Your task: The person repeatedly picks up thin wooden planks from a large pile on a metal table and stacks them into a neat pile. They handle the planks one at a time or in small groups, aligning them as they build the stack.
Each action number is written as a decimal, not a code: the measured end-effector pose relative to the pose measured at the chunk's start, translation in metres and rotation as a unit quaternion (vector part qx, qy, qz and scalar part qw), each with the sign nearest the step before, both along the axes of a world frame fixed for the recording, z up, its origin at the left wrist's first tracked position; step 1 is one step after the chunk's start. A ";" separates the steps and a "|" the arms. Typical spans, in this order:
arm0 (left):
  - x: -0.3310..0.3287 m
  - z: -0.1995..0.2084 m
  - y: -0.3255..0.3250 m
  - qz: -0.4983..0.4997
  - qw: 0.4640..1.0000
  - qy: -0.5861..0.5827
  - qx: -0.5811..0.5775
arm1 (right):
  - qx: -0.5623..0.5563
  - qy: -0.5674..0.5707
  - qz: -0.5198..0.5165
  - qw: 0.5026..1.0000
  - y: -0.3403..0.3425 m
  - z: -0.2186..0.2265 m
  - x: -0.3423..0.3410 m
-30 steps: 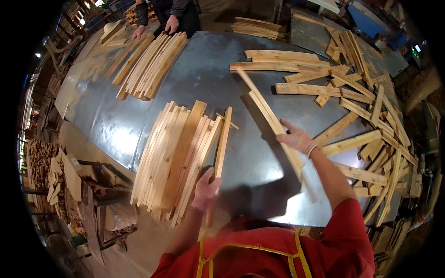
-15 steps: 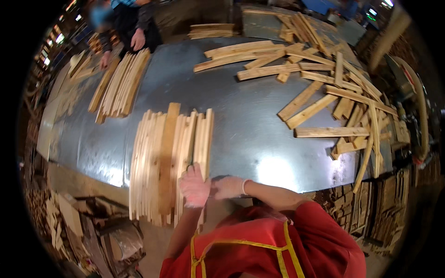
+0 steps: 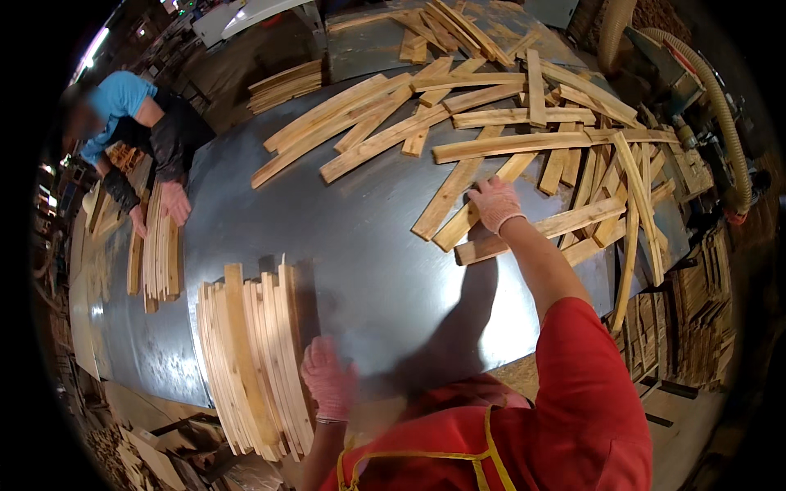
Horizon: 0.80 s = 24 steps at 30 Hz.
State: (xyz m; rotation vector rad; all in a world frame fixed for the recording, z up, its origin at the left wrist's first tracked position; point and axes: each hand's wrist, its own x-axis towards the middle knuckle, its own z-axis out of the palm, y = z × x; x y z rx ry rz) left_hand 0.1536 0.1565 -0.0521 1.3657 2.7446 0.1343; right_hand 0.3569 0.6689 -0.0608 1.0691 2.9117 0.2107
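Wooden slat (image 3: 458, 221) under right hand (image 3: 494, 203), fingers pressed on it, not visibly clamped. Left hand (image 3: 329, 380) open, flat against neat slat stack (image 3: 254, 360). Loose slats (image 3: 524, 123) beyond, on metal table (image 3: 352, 245).

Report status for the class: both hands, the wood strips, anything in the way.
Left hand flat against stacked strips. Right hand on a loose strip in the scattered pile. Co-worker's hands on a separate stack, far side.

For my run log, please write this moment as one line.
left hand: open, on stacked slats | right hand: on loose slat | metal table | co-worker's hands: second stack
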 end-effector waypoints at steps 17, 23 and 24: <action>0.049 0.012 0.098 -0.073 0.967 -0.184 -0.159 | -0.151 -0.255 -0.031 0.955 -0.011 0.065 0.125; 0.048 0.009 -0.004 0.054 0.984 -0.167 -0.039 | -0.462 0.017 -0.090 0.882 -0.109 0.100 0.055; 0.043 0.003 -0.027 0.031 0.997 -0.076 -0.011 | -0.512 0.026 -0.100 0.853 -0.122 0.092 0.042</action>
